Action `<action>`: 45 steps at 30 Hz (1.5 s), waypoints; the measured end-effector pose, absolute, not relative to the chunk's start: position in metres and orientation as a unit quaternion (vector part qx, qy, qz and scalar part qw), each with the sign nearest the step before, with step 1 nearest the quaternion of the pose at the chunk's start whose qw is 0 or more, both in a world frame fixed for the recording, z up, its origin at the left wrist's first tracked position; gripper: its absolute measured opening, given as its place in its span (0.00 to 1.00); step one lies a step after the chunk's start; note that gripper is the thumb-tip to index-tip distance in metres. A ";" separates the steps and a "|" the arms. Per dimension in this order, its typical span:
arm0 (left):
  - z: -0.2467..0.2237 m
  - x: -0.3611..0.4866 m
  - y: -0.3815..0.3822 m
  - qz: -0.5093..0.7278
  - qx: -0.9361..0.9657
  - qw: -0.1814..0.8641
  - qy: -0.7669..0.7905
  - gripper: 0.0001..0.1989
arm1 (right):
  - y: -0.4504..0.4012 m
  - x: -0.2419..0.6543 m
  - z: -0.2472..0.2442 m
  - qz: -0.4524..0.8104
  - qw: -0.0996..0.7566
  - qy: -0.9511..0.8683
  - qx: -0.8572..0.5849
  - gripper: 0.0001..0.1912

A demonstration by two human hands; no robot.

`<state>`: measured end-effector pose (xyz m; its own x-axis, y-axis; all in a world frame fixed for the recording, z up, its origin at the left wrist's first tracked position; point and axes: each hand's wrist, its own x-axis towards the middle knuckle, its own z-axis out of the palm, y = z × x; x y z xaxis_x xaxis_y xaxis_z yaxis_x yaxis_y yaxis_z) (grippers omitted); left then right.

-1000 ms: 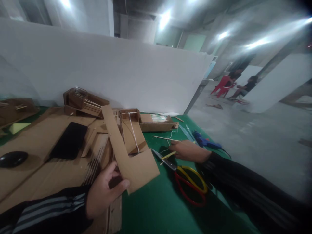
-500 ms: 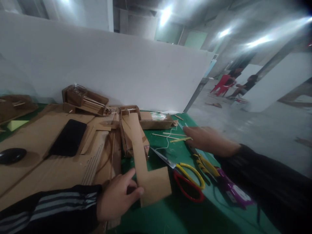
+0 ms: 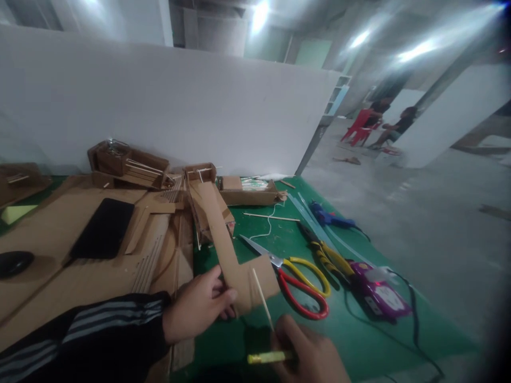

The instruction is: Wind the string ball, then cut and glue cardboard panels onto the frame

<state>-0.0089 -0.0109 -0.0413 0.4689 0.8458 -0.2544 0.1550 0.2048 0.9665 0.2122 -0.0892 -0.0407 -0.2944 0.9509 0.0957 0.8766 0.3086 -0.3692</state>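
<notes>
My left hand [image 3: 202,307] pinches the lower edge of an L-shaped cardboard piece [image 3: 223,239], held tilted over the green table. My right hand [image 3: 307,348] is closed on a thin wooden stick [image 3: 261,295], whose far end overlaps the wide part of the cardboard in view. A short yellow stick, pencil-like [image 3: 265,358], also pokes out of that hand to the left. Just right of the cardboard lie scissors [image 3: 297,282] with one yellow and one red handle. Whether the wooden stick touches the cardboard, I cannot tell.
Yellow-black pliers [image 3: 325,252], a purple device [image 3: 379,295] with a cord and a blue glue gun [image 3: 331,217] lie on the right. Cardboard boxes [image 3: 251,198] stand at the back. A black phone [image 3: 104,227] rests on cardboard sheets at left. People sit far off.
My right hand has come back from the sticks near the table's right edge to beside the cardboard, now with a wooden stick and the yellow stick in it. My left hand keeps its grip.
</notes>
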 end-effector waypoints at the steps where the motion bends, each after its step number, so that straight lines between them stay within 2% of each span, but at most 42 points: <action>1: -0.041 -0.006 -0.014 0.256 0.565 0.650 0.439 0.16 | -0.090 0.212 -0.043 0.113 0.157 -0.793 -0.577 0.06; 5: -0.041 0.011 -0.017 0.216 0.580 0.662 0.424 0.13 | -0.095 0.218 -0.048 0.090 0.173 -0.786 -0.587 0.06; 13: -0.036 0.042 0.000 0.150 0.629 0.660 0.382 0.17 | -0.101 0.238 -0.045 0.043 0.214 -0.739 -0.638 0.05; 19: -0.027 0.029 0.010 0.135 0.732 0.471 0.473 0.17 | -0.099 0.217 -0.044 0.082 0.201 -0.746 -0.630 0.05; 24: -0.013 0.018 0.008 0.109 0.782 0.328 0.519 0.24 | -0.083 0.195 -0.035 0.109 0.178 -0.728 -0.654 0.06; 29: -0.021 0.012 0.001 0.117 0.825 0.314 0.456 0.17 | -0.066 0.183 -0.028 0.124 0.155 -0.710 -0.676 0.05; 32: -0.034 0.006 0.000 0.144 0.846 0.295 0.420 0.20 | -0.062 0.175 -0.031 0.122 0.153 -0.714 -0.672 0.03; 35: -0.046 0.000 0.002 0.169 0.886 0.219 0.373 0.19 | -0.060 0.167 -0.036 0.116 0.159 -0.713 -0.673 0.02; 38: -0.053 -0.004 0.007 0.195 0.905 0.156 0.345 0.16 | -0.057 0.164 -0.041 0.106 0.170 -0.719 -0.665 0.03; 43: -0.056 -0.005 0.016 0.217 0.907 0.153 0.326 0.15 | -0.056 0.169 -0.041 0.110 0.181 -0.739 -0.639 0.07; 45: -0.057 -0.005 0.018 0.216 0.907 0.145 0.331 0.16 | -0.057 0.179 -0.035 0.111 0.220 -0.749 -0.615 0.09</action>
